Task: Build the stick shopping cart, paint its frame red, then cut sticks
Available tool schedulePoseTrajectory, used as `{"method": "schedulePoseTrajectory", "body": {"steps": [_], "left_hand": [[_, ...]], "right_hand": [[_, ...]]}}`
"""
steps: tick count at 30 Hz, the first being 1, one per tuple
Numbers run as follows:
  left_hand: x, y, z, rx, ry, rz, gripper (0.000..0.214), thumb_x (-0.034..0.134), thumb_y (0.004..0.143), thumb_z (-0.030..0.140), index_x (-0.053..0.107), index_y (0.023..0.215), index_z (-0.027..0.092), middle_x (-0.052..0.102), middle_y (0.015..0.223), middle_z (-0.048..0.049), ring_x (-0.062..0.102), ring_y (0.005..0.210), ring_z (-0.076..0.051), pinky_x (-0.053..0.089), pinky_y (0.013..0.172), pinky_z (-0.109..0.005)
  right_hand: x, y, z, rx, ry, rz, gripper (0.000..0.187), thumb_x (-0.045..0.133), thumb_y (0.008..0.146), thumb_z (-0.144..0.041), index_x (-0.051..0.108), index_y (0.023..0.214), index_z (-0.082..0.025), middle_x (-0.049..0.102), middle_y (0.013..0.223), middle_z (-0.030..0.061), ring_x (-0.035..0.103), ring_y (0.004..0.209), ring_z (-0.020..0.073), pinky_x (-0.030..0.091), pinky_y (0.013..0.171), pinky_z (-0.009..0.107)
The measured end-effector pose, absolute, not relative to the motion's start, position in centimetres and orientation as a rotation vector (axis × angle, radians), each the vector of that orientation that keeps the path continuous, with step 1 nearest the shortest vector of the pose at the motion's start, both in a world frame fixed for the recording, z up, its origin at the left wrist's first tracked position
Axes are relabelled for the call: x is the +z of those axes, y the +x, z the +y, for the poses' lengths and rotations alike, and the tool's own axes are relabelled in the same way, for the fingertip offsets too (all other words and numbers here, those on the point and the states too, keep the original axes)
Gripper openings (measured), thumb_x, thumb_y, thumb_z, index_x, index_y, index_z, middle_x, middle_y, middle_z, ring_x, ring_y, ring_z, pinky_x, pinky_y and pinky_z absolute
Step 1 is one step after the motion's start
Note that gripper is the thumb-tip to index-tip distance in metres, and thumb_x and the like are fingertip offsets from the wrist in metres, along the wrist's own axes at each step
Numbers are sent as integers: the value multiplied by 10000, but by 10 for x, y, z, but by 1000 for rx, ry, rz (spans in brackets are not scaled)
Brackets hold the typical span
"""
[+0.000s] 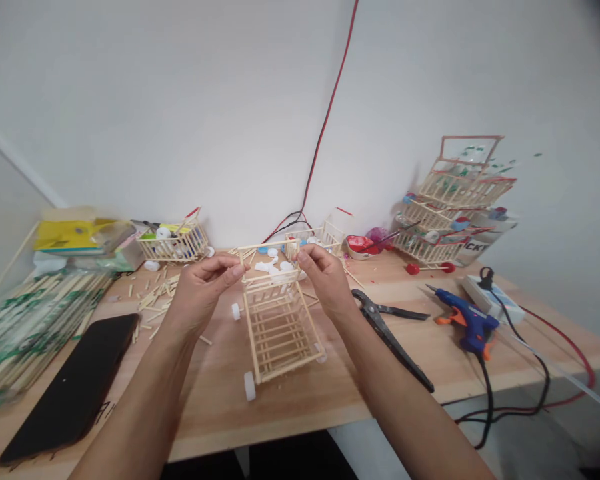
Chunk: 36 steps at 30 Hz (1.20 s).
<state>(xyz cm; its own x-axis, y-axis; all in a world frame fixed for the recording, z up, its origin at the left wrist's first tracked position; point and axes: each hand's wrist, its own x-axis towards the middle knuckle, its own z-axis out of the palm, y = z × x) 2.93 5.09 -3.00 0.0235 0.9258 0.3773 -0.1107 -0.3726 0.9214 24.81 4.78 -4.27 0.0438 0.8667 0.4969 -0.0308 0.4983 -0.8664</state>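
A small cart built of wooden sticks [280,330] with white wheels [249,385] lies on the wooden table [220,407] in front of me. My left hand [205,287] pinches the upper stick frame [266,248] at its left side, fingers closed. My right hand [323,273] pinches the same frame at its right side, near the cart's top edge. Both hands hover just above the table.
A black phone [75,387] and bundles of packed chopsticks [25,327] lie left. Black cutters [387,330] and a blue glue gun [467,323] with cord lie right. Finished stick carts [453,207] are stacked at back right; another cart [175,243] and loose sticks at back left.
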Motion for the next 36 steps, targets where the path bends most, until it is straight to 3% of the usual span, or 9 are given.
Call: {"method": "schedulePoseTrajectory", "body": {"steps": [27,36], "left_hand": [[-34,28,54,1527,1472,855,87,829,720,300,784,741,229,714,810,-11,618,822,-158,484,800,-273],[-38,27,55,1568,1565,803,28,805,760,264,787,751,246,716,824,4,629,847,-148,484,796,-256]], "right_hand": [[-39,245,46,796,-821,-1328,287,644,844,-494,614,765,-219,616,782,-1,566,800,167,452,779,288],[-45,245,50,795,-764,-1316,228,640,875,-417,641,781,-209,610,774,-16,556,779,141,441,770,261]]}}
